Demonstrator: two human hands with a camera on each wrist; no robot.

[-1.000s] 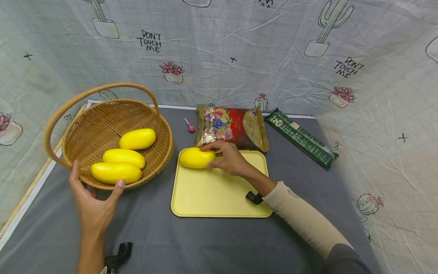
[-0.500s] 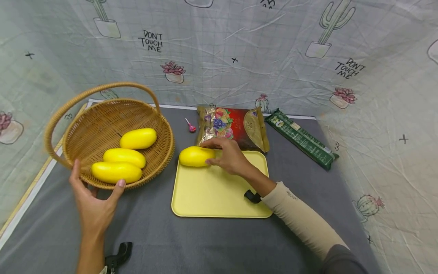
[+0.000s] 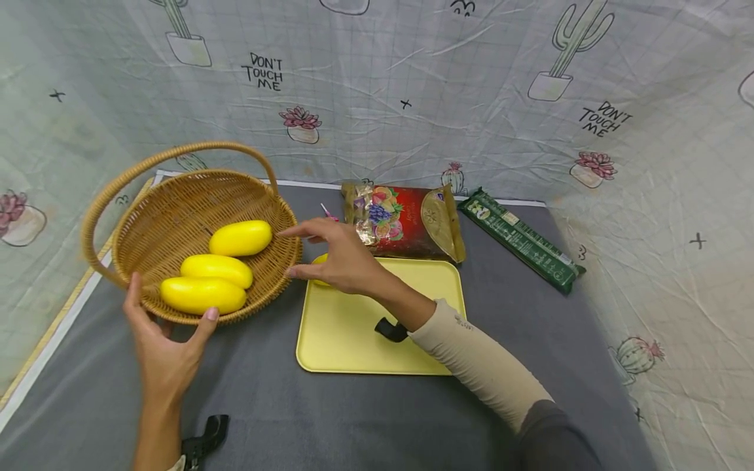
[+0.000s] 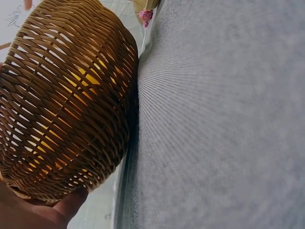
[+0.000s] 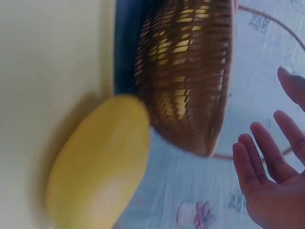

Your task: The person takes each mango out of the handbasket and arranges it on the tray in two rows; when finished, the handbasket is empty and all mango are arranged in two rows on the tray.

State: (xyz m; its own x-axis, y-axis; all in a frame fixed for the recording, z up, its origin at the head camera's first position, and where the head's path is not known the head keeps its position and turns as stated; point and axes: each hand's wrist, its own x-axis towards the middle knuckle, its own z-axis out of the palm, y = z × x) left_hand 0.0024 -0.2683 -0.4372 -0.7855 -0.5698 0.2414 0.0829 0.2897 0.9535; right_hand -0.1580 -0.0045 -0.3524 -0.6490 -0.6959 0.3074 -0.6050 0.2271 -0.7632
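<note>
My left hand [image 3: 167, 353] grips the near rim of a round wicker basket [image 3: 167, 212], thumb at the front edge; in the left wrist view the basket's woven side [image 4: 71, 100] fills the left. Inside lie a mango [image 3: 240, 238] at the right and two more mangoes, one [image 3: 216, 269] behind the other [image 3: 203, 296]. Another mango [image 5: 100, 167] rests on a pale yellow tray [image 3: 341, 333], mostly hidden behind my right hand in the head view. That right hand [image 3: 347, 261] holds nothing; its fingers are spread by the basket's right rim, above the tray's far left corner.
Behind the tray lies a red and gold candy bag [image 3: 406, 222]. A lollipop [image 3: 327, 210], partly covered by my right hand, is left of it. A long green packet [image 3: 521, 239] lies at the back right. A printed cloth [image 3: 365, 78] hangs behind the grey table.
My right hand has let go of the mango on the tray and moved left to the basket's right rim, its fingers apart. The left hand and basket stay nearly still.
</note>
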